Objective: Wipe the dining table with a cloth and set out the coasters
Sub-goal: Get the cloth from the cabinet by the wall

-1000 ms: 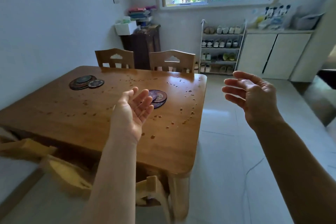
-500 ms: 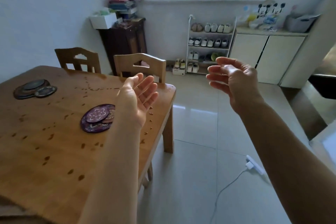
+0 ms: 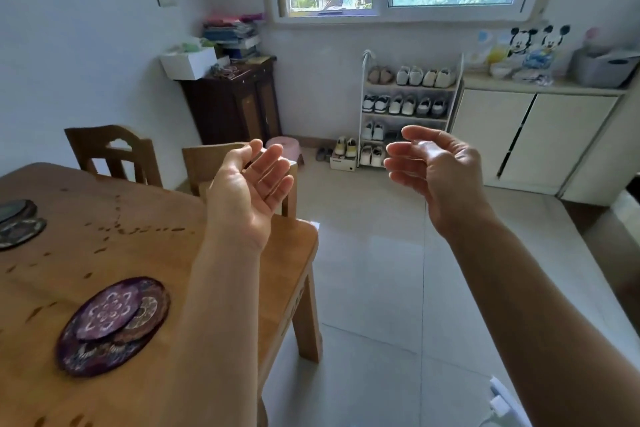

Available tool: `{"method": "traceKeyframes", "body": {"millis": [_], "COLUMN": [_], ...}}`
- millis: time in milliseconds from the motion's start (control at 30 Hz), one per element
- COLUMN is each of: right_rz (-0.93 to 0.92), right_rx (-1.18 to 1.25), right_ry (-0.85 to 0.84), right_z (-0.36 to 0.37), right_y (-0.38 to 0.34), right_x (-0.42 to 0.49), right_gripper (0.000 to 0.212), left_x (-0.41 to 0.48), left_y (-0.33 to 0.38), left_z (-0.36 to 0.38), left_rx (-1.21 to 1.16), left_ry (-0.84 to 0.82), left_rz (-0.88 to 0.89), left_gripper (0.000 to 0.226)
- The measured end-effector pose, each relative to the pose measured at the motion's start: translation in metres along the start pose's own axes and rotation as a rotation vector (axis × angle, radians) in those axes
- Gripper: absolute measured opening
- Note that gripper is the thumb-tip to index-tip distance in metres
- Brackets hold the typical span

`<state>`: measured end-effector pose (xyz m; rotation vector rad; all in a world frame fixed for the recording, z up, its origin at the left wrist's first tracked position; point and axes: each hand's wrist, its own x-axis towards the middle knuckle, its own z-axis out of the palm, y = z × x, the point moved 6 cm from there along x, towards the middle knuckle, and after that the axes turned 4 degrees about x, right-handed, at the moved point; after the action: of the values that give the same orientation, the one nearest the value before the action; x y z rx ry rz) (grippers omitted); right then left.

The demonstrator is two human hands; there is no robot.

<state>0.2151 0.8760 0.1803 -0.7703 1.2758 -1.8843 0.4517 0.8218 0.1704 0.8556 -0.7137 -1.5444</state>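
Hands hover mid-frame, my left hand [image 3: 247, 194] and right hand [image 3: 441, 173] both slack-fingered and empty, while purple coasters [image 3: 114, 321] sit stacked lower left on the spotted dining table [image 3: 152, 260].

The picture's left edge cuts off the dark coasters [image 3: 15, 222] near the far edge of the table [image 3: 145, 253], and the left hand [image 3: 249, 191] hides much of one chair [image 3: 200, 166].

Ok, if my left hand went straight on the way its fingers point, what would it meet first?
Probably the back of the nearer wooden chair, just beyond your left hand at the table's far edge. Depth is unclear: if the hand passes above it, the pink stool comes next.
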Motion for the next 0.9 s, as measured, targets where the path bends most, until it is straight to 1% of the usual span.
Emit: {"method": "traceKeyframes", "body": {"millis": [200, 500, 733, 900], "right_rz": [0.021, 0.086, 0.108, 0.13], "right_rx": [-0.02, 0.078, 0.073, 0.032], "right_ry": [-0.042, -0.072, -0.175, -0.271], "right_z": [0.021, 0.048, 0.072, 0.093], "right_y": [0.008, 0.038, 0.06, 0.063], "right_x": [0.138, 0.287, 0.424, 0.544], "right_gripper": [0.026, 0.024, 0.025, 0.025], "left_x": [0.12, 0.25, 0.356, 0.453], "left_y": [-0.011, -0.025, -0.04, -0.048], "left_z": [0.054, 0.106, 0.136, 0.183], "left_rx": [-0.032, -0.011, -0.062, -0.15], "left_ry": [0.048, 0.086, 0.181, 0.247], "left_rz": [-0.002, -0.014, 0.026, 0.073], "left_gripper": [0.019, 0.02, 0.019, 0.018]}}
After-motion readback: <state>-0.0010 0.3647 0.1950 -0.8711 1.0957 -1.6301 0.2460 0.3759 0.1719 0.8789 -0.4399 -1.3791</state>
